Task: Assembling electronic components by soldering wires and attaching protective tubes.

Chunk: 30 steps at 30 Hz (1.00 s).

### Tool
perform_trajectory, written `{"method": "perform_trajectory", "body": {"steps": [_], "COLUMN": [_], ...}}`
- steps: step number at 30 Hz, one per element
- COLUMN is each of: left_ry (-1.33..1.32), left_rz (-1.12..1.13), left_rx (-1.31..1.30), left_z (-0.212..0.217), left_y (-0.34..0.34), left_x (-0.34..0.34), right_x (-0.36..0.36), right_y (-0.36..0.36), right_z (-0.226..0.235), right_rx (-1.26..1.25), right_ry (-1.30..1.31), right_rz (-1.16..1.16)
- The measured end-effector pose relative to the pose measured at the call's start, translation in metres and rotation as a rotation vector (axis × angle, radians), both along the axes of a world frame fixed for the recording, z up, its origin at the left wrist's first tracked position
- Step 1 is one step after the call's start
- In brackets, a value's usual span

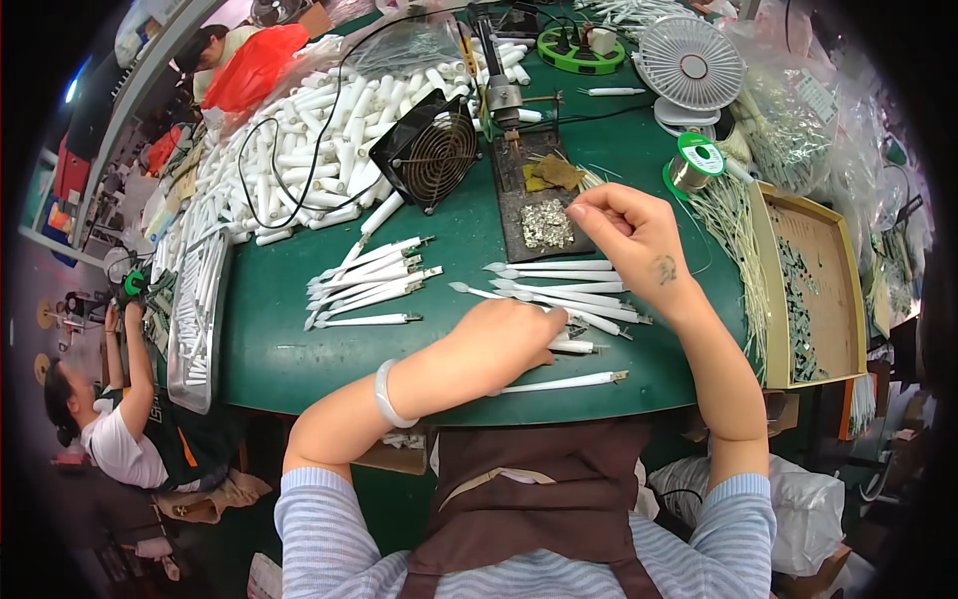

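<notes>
Several white, pointed, slender sticks (569, 275) could scatter if the left hand (504, 344), curled, hold hidden, slips; the right hand (631, 240), pinched, hold unclear, has silvery metal scraps (547, 226) at nine o'clock.

From where I watch, I can read nothing. The printed label (818, 97) on the clear plastic bag (776, 125) is too small, as is the print on the solder spool (689, 178); the lettering (157, 407) on a co-worker's apron (178, 444) blurs.

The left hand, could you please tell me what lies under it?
White sticks poke out from beneath the left hand, over the green table; what its palm covers cannot be seen.
</notes>
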<state>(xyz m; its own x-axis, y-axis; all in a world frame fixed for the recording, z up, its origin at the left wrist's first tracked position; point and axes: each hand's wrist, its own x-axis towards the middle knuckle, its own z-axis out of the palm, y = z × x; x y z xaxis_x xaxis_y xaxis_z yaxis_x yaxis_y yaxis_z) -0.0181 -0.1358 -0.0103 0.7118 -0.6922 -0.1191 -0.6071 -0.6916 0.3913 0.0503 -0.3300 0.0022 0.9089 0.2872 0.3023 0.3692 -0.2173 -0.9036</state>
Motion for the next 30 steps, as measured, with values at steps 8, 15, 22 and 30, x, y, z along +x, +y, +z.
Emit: {"method": "perform_trajectory", "body": {"steps": [8, 15, 22, 30], "left_ry": [0.172, 0.787, 0.976, 0.83], "left_rz": [0.235, 0.246, 0.427, 0.48], "left_rx": [-0.35, -0.768, -0.899, -1.117], "left_z": [0.019, 0.011, 0.012, -0.004], "left_y": [0.022, 0.049, 0.038, 0.024], "left_x": [0.024, 0.041, 0.044, 0.054], "right_x": [0.004, 0.008, 0.003, -0.004], "right_y": [-0.007, -0.009, 0.003, 0.015], "right_z": [0.003, 0.005, -0.003, -0.014], "right_rx": [0.036, -0.013, -0.008, -0.076], "right_ry": [0.006, 0.198, 0.23, -0.27], "right_rz": [-0.002, 0.122, 0.129, -0.032]}}
